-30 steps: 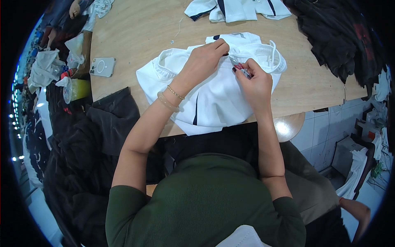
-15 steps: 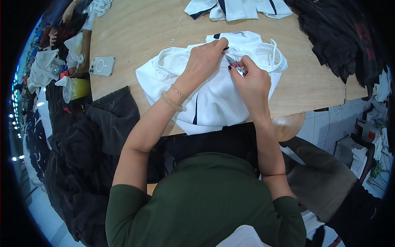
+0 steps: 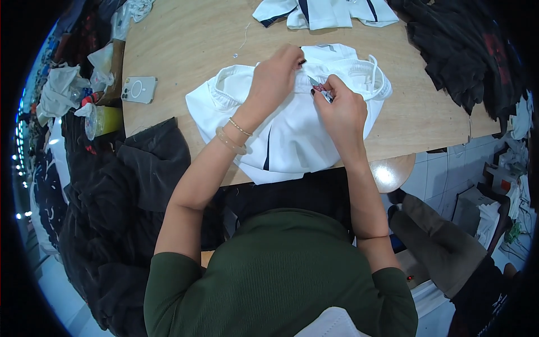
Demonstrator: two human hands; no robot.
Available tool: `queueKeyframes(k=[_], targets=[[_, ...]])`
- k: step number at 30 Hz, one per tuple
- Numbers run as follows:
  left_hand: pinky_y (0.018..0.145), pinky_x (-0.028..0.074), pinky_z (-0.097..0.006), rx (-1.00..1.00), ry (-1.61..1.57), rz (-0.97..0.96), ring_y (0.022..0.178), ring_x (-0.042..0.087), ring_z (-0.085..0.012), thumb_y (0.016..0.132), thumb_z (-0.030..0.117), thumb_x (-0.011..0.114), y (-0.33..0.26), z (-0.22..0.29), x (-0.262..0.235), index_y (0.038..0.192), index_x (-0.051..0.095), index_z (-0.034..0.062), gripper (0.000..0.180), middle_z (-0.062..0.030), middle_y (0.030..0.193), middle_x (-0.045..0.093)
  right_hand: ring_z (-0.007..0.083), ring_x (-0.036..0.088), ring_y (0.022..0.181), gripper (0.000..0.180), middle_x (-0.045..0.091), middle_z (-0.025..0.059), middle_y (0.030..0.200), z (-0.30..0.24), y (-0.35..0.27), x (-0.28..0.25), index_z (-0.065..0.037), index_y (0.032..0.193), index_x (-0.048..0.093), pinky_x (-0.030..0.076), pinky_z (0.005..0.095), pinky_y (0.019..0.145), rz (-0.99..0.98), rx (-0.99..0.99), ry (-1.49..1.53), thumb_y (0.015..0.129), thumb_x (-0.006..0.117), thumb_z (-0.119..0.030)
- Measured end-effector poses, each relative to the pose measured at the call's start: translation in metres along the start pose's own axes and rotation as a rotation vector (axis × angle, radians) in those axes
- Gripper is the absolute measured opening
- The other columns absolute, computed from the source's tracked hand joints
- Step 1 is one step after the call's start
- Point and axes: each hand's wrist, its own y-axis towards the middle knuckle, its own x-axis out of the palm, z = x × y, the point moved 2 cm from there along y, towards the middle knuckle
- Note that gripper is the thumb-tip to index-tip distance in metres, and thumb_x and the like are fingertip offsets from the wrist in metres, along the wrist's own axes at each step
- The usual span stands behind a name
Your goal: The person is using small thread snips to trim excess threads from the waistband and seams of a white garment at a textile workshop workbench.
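In the head view, two hands were seen, held apart above one white garment [image 3: 303, 135]. It was spread on the wooden table [image 3: 191, 33], its lower part reaching the near edge, and was marked with one dark stripe along its front; one white drawstring [image 3: 374, 70] was looped at its right side. By the right hand [image 3: 345, 112], one small red-and-silver cutting tool [image 3: 319, 87] was gripped, its blade pointed at the waistband. The left hand [image 3: 279, 72] was held with curled fingers by the garment's upper edge; whether anything was pinched there could not be told. Two bracelets [image 3: 231, 144] were worn on the left wrist. One phone [image 3: 139, 90] was laid at the table's left, and white cloth [image 3: 320, 16] and dark cloth [image 3: 443, 42] were set along its far and right sides.
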Motion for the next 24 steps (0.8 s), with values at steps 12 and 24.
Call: queueKeyframes(k=[12, 24], targets=[[0.068, 0.051, -0.023, -0.61, -1.006, -0.073, 0.081, 0.06, -0.0096, 0.096, 0.01, 0.052, -0.019, -0.032, -0.019, 0.1, 0.056, 0.0007, 0.011, -0.0031, 0.091, 0.06, 0.0289, 0.058, 0.056, 0.019, 0.062, 0.0117, 0.065, 0.012, 0.0, -0.005, -0.003, 0.08, 0.055, 0.042, 0.036, 0.052, -0.013, 0.054, 0.166, 0.077, 0.066, -0.018], [0.064, 0.05, -0.034, -0.058, -0.001, 0.023, 0.073, 0.062, -0.0264, 0.084, 0.007, 0.062, -0.025, -0.013, -0.01, 0.091, 0.061, 0.0027, 0.008, -0.01, 0.085, 0.059, 0.0283, 0.058, 0.055, 0.021, 0.061, 0.0102, 0.063, 0.015, 0.0, -0.004, -0.004, 0.079, 0.053, 0.042, 0.0356, 0.051, -0.015, 0.036, 0.165, 0.076, 0.067, -0.02]])
